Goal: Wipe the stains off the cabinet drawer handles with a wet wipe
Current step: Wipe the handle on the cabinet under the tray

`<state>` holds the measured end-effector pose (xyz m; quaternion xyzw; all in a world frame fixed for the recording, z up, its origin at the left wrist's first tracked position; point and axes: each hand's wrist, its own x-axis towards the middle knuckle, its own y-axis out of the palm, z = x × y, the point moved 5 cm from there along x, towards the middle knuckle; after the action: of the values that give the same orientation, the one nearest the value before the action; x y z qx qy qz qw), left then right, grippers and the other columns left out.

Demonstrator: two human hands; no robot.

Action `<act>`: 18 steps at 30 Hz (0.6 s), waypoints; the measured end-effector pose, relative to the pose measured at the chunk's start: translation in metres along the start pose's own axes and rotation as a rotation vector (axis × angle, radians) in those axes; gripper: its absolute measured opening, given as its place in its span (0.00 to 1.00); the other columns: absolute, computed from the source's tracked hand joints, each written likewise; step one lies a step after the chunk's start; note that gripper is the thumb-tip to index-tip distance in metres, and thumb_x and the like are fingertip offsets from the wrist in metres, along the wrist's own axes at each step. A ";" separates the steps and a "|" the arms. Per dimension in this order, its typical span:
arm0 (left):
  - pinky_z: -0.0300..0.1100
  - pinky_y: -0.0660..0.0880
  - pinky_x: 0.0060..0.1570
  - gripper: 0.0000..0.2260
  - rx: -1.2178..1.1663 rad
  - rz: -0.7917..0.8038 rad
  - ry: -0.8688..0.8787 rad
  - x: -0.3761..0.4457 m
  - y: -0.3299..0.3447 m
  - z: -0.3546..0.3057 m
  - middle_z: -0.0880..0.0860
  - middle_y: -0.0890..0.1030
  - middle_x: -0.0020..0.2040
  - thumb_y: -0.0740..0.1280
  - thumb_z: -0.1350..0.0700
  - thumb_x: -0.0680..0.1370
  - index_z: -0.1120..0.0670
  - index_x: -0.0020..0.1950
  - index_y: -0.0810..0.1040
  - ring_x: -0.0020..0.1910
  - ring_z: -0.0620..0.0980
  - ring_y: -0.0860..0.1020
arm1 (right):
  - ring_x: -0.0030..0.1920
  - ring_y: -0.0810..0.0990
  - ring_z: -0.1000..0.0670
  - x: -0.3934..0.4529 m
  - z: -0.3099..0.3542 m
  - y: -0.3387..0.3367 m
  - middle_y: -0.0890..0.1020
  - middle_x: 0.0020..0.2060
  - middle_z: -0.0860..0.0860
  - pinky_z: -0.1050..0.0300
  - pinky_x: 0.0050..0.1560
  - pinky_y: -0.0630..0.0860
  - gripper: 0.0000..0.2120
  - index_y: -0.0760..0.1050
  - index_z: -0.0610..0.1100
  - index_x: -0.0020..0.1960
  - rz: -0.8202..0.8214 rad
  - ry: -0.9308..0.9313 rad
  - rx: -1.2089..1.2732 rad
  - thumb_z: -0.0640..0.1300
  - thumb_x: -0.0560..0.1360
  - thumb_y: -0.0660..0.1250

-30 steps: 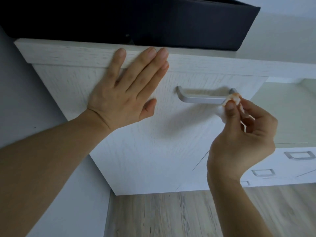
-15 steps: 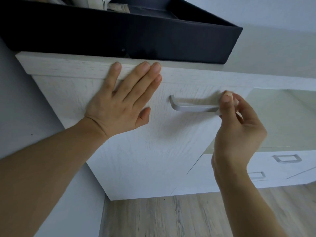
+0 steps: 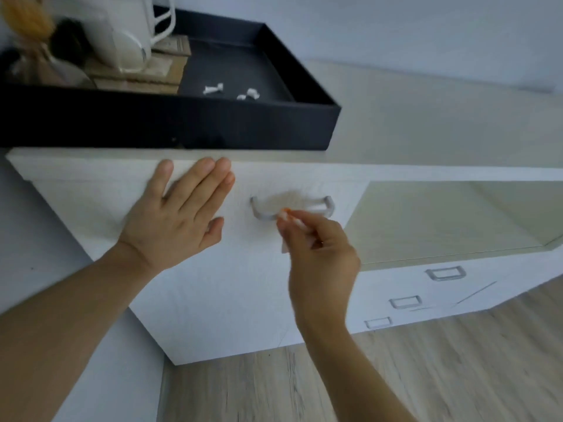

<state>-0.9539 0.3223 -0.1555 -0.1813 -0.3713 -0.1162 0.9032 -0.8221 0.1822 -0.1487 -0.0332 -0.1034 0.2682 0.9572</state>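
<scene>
Pinched between thumb and fingertips, the wet wipe (image 3: 287, 222) sits in the person's right hand (image 3: 320, 254), which holds it against the lower bar of the drawer handle (image 3: 292, 206), toward that handle's left half. The wipe is small, crumpled and white, with an orange smear at the end that touches the metal; a loose corner hangs down under the fingers. Motion blur softens the hand and the middle of the handle, so the exact contact point is hard to read.

Just to the left of that hand, the left hand (image 3: 179, 217) lies flat on the white cabinet drawer front (image 3: 213, 284), fingers straight and close together, their tips reaching up onto the edge of the cabinet top (image 3: 426, 129), the thumb spread out toward the handle. It grasps nothing.

Above the left hand's fingertips, a black tray (image 3: 213, 126) rests on the cabinet top. Inside it, far from both hands, stand a white jug (image 3: 128, 35) on flat cardboard pieces, and two crumpled white scraps (image 3: 231, 91) lie on the tray floor.

Down and to the right of the right hand, three more small handles (image 3: 444, 273) show on a lower cabinet. Below both forearms runs a wood-grain floor (image 3: 457, 376).
</scene>
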 end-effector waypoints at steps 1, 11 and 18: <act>0.57 0.48 0.73 0.31 -0.031 0.033 0.001 0.001 -0.004 0.001 0.61 0.47 0.78 0.55 0.48 0.79 0.64 0.77 0.53 0.77 0.57 0.46 | 0.40 0.79 0.61 0.000 0.005 0.004 0.81 0.41 0.55 0.72 0.43 0.75 0.02 0.81 0.51 0.44 0.037 -0.001 -0.037 0.46 0.72 0.72; 0.57 0.61 0.69 0.26 -0.411 0.487 -0.046 0.027 -0.059 0.019 0.61 0.65 0.74 0.53 0.50 0.78 0.63 0.72 0.66 0.72 0.58 0.64 | 0.39 0.75 0.60 0.026 0.067 -0.020 0.76 0.44 0.55 0.77 0.35 0.67 0.03 0.78 0.48 0.48 0.233 -0.117 -0.433 0.44 0.75 0.68; 0.54 0.76 0.58 0.21 -0.589 0.690 -0.075 0.084 -0.110 0.060 0.58 0.80 0.60 0.69 0.50 0.74 0.61 0.63 0.79 0.59 0.55 0.79 | 0.37 0.71 0.58 0.048 0.162 -0.031 0.72 0.42 0.55 0.73 0.35 0.64 0.08 0.77 0.47 0.53 0.344 -0.237 -0.575 0.42 0.74 0.67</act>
<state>-0.9709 0.2408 -0.0290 -0.5475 -0.2728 0.0977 0.7850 -0.8016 0.1819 0.0218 -0.2870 -0.2779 0.3874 0.8308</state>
